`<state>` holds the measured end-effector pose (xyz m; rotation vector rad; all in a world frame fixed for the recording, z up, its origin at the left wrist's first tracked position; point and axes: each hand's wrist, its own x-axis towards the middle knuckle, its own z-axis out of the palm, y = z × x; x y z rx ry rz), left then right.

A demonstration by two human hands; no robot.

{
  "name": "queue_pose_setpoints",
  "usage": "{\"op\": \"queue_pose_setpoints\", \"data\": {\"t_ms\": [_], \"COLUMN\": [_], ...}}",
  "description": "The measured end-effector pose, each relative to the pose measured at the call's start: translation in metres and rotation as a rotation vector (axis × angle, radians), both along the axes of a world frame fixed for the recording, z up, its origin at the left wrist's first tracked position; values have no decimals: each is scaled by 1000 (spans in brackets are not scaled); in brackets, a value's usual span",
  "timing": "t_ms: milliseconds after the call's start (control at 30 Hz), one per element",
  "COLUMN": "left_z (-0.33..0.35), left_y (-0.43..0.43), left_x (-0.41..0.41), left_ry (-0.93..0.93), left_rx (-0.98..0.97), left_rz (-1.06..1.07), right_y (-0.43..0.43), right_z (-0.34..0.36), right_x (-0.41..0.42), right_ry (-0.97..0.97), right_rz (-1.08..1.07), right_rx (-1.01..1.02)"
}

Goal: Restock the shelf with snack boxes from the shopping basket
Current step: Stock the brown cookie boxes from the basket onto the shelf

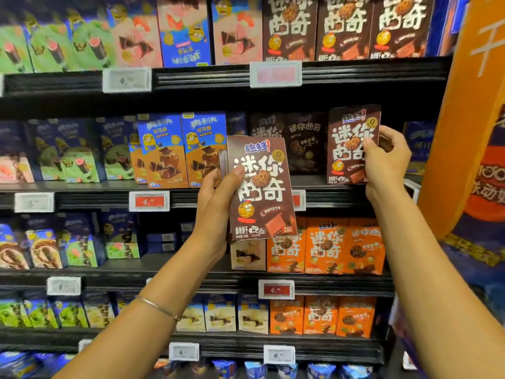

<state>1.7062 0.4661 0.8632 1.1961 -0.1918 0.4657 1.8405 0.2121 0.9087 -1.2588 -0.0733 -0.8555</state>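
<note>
My left hand (216, 203) grips a small stack of brown cookie boxes (262, 192) upright in front of the shelves, thumb across the front box. My right hand (386, 162) pinches the right edge of another brown cookie box (349, 149), which stands at the front of the second shelf (341, 199), right of centre. Behind and left of that box, more brown boxes (289, 143) stand deeper in the shelf. The shopping basket is out of view.
Blue and orange snack boxes (180, 151) fill the same shelf to the left. Orange cookie boxes (325, 247) sit on the shelf below, brown ones (344, 28) on the shelf above. Price tags (149, 201) line the shelf edges. An orange pillar (464, 132) stands at the right.
</note>
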Motion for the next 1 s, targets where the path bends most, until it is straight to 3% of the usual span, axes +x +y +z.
{"op": "queue_pose_setpoints", "data": {"t_ms": [533,1000], "left_z": [2,4], "left_y": [2,4], "left_x": [8,6], "left_ry": [11,40], "left_rx": [-34,-8], "left_rz": [-8,-29], "right_y": [-12,-11], "right_z": [4,9], "right_x": [60,86], "right_ry": [223,377], "right_rz": [-232,-200], "right_rx": [-133,-166]}}
